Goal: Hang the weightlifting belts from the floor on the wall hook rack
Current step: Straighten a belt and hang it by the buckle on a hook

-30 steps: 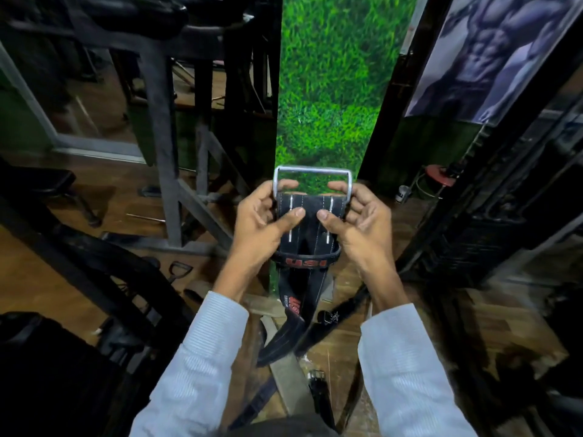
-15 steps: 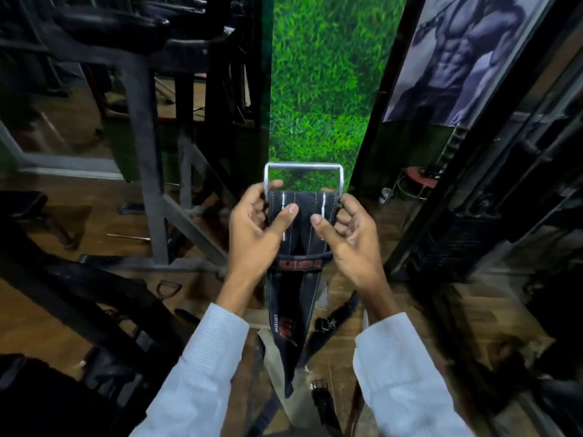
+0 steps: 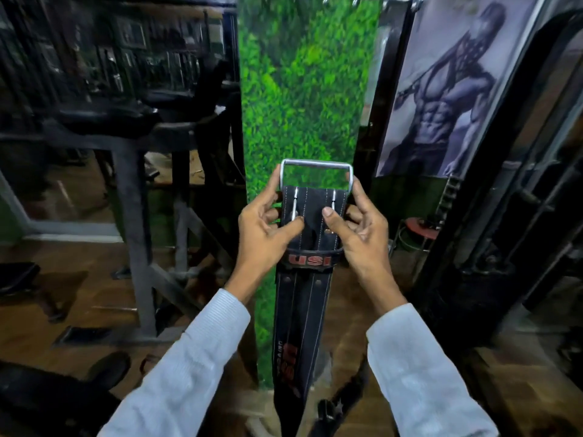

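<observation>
Both hands (image 3: 310, 234) gripping belt (image 3: 303, 298), loop (reads "USI") (image 3: 310, 260)

Long pale ribbed sleeves, fine horizontal stripes, on both forearms; left grip (image 3: 265, 230), right grip (image 3: 359, 228) bare.

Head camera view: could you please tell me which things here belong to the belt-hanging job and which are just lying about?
Job:
- black belt, metal buckle
- left hand, right hand, both holding it
- another belt on the floor

Lying about:
- wall poster
- grey frame
- red stool
</observation>
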{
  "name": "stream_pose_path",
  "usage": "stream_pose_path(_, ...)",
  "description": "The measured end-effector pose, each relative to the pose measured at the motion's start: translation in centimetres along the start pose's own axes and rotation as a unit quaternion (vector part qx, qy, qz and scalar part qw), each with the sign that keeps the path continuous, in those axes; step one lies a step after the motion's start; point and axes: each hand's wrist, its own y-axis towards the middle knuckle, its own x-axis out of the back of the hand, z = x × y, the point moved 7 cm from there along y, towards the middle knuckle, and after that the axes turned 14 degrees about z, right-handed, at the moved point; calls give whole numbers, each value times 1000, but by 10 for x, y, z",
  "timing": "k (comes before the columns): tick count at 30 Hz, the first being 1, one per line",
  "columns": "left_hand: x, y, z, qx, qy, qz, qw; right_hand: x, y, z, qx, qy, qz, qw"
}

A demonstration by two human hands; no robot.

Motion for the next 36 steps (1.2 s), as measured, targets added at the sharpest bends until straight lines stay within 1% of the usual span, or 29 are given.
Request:
stream_pose_path(5, -25, 89, -15, -42, 6, 13, 999, 49, 73, 34, 54, 12, 25, 998)
stream_pose_path(7, -34, 123, -25, -61, 18, 13, 998, 68, 102, 46, 64, 15, 27, 997)
stream_pose_path(11, -62, 188, -51, -107, 56, 17, 993, 116, 163, 64, 68, 8, 8, 998)
stream_pose_path(14, -86, 244, -71, -145, 86, 16, 986, 152, 206, 85, 78, 13, -21, 997)
stream_pose_path(17, -105, 294, -88, -166, 102, 18, 981, 182, 241, 109, 90, -4, -48, 995)
stream_pose_path(20, -122, 339, -96, -176, 110, 19, 978, 208, 268, 127, 102, -28, -47, 993)
stream_pose_path(22, -129, 364, -92, -160, 117, 11, 980, 223, 282, 134, 106, -33, -62, 992)
stream_pose_path(23, -132, 373, -87, -146, 123, 4, 982, 228, 289, 131, 100, -33, -63, 992)
stream_pose_path(25, -139, 375, -77, -134, 154, -1, 979, 230, 303, 110, 68, -33, -38, 996)
stream_pose_path(27, -152, 360, -68, -160, 232, 12, 959, 228, 309, 83, 39, -27, -22, 999)
stream_pose_path(28, -157, 350, -63, -181, 266, 12, 947, 228, 309, 73, 42, -22, -30, 998)
stream_pose_path(29, -158, 343, -59, -197, 276, 8, 941, 232, 310, 66, 48, -21, -46, 998)
stream_pose_path(30, -156, 340, -54, -203, 267, 6, 942, 234, 311, 62, 54, -14, -57, 997)
stream_pose_path(32, -152, 342, -42, -179, 214, 18, 960, 239, 311, 57, 39, -6, -62, 997)
stream_pose_path(34, -146, 347, -29, -112, 139, 26, 984, 240, 306, 49, 7, -5, -37, 999)
stream_pose_path(36, -143, 349, -18, -49, 82, 42, 995, 236, 299, 33, -32, 14, -6, 999)
